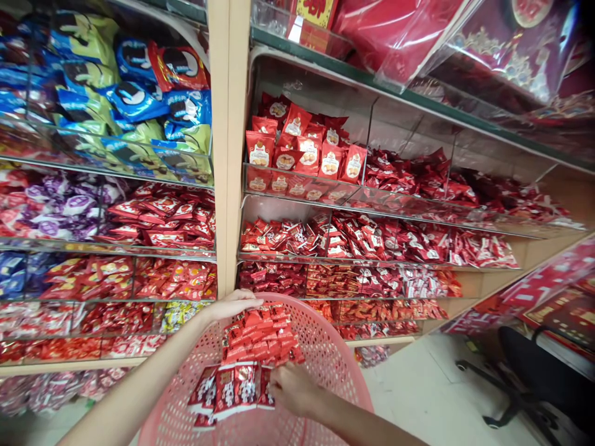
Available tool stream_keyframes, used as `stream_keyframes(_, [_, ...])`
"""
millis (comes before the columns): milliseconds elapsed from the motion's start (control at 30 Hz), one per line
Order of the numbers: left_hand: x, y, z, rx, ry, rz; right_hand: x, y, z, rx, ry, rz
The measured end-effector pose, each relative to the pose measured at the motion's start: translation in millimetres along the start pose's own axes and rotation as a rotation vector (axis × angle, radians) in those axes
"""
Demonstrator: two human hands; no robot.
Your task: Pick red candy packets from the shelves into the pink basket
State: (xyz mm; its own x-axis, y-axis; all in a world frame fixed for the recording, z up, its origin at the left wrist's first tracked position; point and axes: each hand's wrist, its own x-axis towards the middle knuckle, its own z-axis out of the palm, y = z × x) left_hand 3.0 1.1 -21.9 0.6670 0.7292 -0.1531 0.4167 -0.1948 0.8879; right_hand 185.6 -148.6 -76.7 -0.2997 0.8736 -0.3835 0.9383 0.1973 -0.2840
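A round pink plastic basket (339, 347) with a perforated wall is in front of me. My left hand (237, 305) is closed over its far left rim. Inside lie red candy packets (260, 334) in neat overlapping rows. Nearer to me is a row of darker red packets with white lower edges (235, 387). My right hand (295, 389) is down in the basket with curled fingers, at the right end of this row. Its fingertips pinch the edge of the last packet, partly hidden by the hand.
Shelves with clear fronts (297, 214) hold many red packets behind the basket. Left of a wooden post (226, 148) are blue and green packets (134, 93) and purple candies (74, 204). A black wheeled chair (543, 371) stands on the tiled floor (413, 396) at right.
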Motion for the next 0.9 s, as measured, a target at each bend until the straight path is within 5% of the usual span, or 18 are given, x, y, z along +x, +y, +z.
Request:
stream_keyframes(267, [-3,-5,0.0,-0.035,0.046,0.009,-8,-12,2,-0.060,-0.062,-0.064])
stream_keyframes(600, [-13,12,-0.8,-0.080,0.105,0.064,-24,-30,-31,-0.128,-0.114,-0.059])
stream_keyframes(733, [-14,12,0.3,-0.051,0.129,0.066,-23,-28,-65,-0.163,0.020,-0.046])
stream_keyframes(900, [-12,6,2.1,-0.033,0.154,0.068,-15,-26,-139,-0.118,0.387,-0.064])
